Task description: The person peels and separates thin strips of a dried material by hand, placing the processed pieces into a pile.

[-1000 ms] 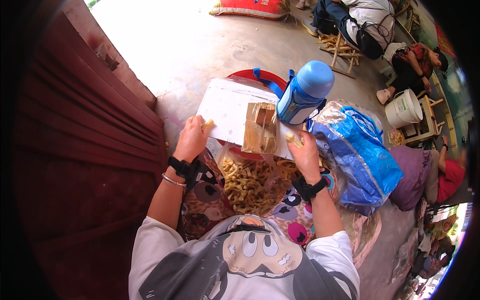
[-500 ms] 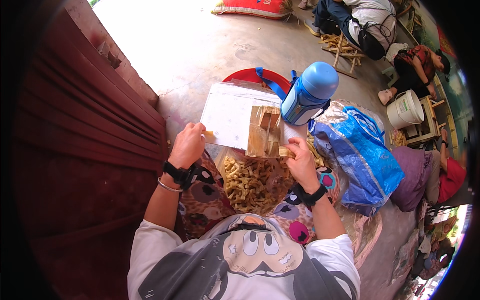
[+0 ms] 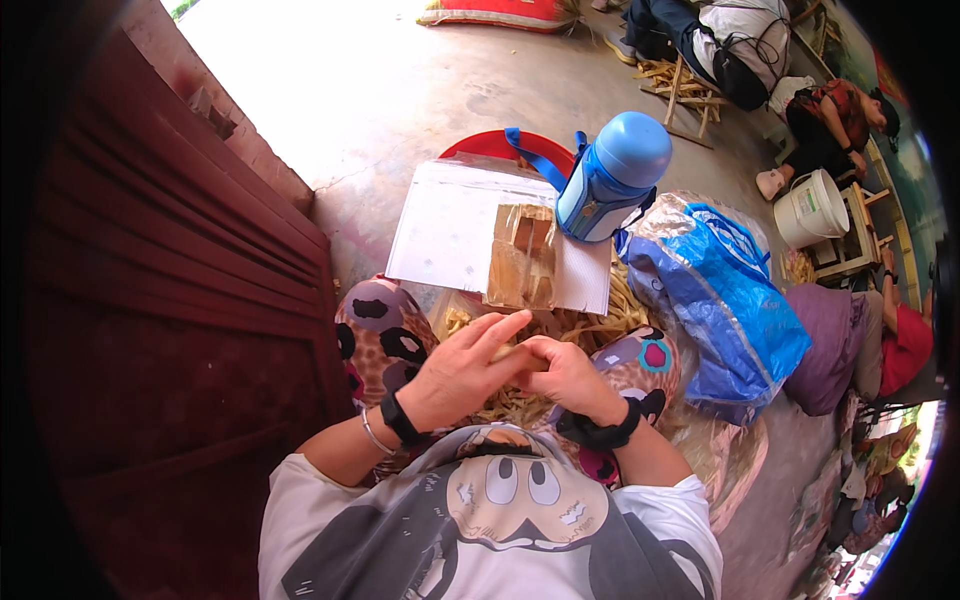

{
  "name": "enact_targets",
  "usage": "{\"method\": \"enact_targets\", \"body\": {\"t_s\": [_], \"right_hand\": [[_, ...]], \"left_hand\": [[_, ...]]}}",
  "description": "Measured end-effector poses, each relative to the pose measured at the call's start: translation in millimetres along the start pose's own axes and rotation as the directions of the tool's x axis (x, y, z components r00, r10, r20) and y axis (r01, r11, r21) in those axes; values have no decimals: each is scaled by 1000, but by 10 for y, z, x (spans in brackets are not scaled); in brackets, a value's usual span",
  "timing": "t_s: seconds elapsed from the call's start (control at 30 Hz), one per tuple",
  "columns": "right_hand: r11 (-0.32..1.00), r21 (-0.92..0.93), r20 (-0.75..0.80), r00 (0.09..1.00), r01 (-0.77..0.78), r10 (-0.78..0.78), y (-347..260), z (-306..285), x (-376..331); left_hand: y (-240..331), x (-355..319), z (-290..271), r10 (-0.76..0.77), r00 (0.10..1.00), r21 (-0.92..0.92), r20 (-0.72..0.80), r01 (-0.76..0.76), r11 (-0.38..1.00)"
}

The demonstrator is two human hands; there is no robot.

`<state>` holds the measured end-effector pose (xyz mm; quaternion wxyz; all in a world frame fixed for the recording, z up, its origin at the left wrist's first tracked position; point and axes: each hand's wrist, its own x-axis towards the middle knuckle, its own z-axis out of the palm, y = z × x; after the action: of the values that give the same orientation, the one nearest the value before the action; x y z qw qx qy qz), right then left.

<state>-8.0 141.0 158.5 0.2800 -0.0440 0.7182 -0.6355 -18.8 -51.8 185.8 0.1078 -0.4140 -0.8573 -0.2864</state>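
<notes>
My left hand [image 3: 462,368] and my right hand [image 3: 568,378] meet over my lap, fingertips touching. Between them sits a pale yellow strip [image 3: 508,353], mostly covered by the fingers. Both hands are closed around it, the left with its index finger stretched over the top. Just beyond my fingers, a wooden block wrapped in clear tape [image 3: 522,272] rests on a white board [image 3: 440,225]. Under my hands, between my knees, lies a heap of similar pale yellow pieces [image 3: 512,408], partly hidden by my hands.
A blue water bottle [image 3: 612,180] with a strap stands on the board's right side, above a red basin [image 3: 490,143]. To the right lies a blue woven bag [image 3: 735,320]. A dark red door [image 3: 190,300] borders my left. Other people sit at the right, near a white bucket [image 3: 812,210].
Both hands have drawn back from the board's near edge and come together over my lap. The small yellow pieces they held apart are now largely covered by the fingers.
</notes>
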Motion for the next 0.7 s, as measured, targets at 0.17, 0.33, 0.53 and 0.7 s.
{"method": "enact_targets", "body": {"t_s": [0.17,0.33,0.53,0.7], "right_hand": [[970,-8,157,958,-242,241,-31,-283,-97],[751,653,238,969,-104,-72,-51,-286,-260],[923,-256,110,958,286,-266,174,-73,-81],[918,395,9,999,-45,45,56,-18,-143]], "left_hand": [[-294,-79,-170,-100,975,76,-199,117,990],[-335,-367,48,-271,962,-39,26,272,961],[20,-256,3,-313,591,-622,743,783,2],[-199,-318,186,-378,734,-815,564,569,-111]]}}
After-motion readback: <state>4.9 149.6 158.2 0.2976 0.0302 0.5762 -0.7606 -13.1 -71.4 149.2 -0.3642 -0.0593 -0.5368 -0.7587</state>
